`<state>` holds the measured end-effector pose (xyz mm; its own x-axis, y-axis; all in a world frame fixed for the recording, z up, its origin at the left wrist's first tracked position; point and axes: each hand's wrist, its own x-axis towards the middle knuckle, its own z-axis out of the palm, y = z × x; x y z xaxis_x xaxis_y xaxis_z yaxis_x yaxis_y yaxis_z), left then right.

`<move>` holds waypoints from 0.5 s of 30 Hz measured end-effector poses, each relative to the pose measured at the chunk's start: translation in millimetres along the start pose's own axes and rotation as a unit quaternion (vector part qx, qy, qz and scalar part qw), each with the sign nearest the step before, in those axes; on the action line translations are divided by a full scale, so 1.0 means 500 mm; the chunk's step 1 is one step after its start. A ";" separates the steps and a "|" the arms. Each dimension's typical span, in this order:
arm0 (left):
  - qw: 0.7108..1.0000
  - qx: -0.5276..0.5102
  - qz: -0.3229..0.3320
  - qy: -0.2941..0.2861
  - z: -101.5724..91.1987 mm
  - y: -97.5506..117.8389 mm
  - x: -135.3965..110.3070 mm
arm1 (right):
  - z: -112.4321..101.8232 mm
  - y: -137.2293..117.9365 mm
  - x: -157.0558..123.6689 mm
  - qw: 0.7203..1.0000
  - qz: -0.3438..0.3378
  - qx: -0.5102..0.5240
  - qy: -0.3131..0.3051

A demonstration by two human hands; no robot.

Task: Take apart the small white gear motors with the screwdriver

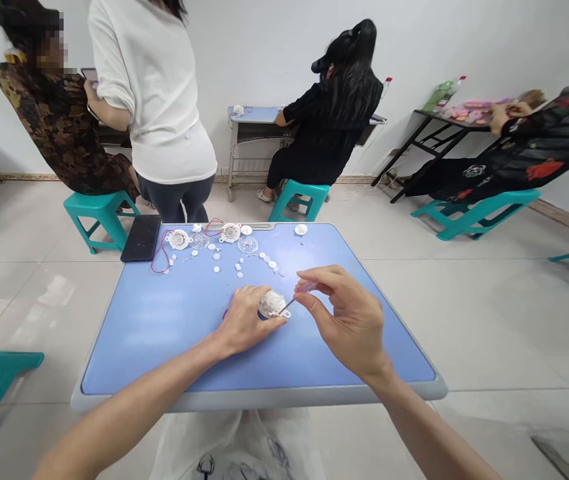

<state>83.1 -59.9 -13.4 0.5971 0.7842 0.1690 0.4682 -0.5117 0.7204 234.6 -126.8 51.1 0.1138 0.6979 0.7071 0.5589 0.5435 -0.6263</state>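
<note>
My left hand rests on the blue table and grips a small round white plastic part between thumb and fingers. My right hand pinches a small screwdriver with a clear handle, its thin tip touching the white part. Both hands are closed on what they hold, near the table's middle.
Several small white discs and gears, round white housings and a red wire lie along the table's far side. A black phone sits at the far left corner. Several people sit or stand behind, with teal stools around.
</note>
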 end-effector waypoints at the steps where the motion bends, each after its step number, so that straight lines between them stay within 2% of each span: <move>1: 1.000 0.001 0.000 -0.001 0.000 0.000 0.000 | -0.001 0.000 -0.003 1.000 0.012 0.020 0.001; 4: 1.000 0.006 -0.001 -0.003 0.000 0.001 0.000 | -0.003 0.000 -0.009 0.997 0.044 0.057 -0.001; 7: 1.000 0.006 -0.002 -0.004 0.000 0.001 0.000 | -0.008 0.000 -0.009 0.996 0.055 0.064 -0.031; 10: 1.000 0.002 -0.003 0.001 0.001 0.000 0.000 | -0.010 -0.002 -0.003 0.998 0.034 0.042 -0.044; 15: 1.000 0.001 0.004 0.002 -0.002 0.001 0.001 | -0.007 -0.009 0.006 1.000 -0.012 -0.006 -0.015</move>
<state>83.2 -59.4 -12.2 0.5980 0.7818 0.1765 0.4646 -0.5176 0.7185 235.6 -128.6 57.3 0.0766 0.6985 0.7115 0.5716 0.5540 -0.6054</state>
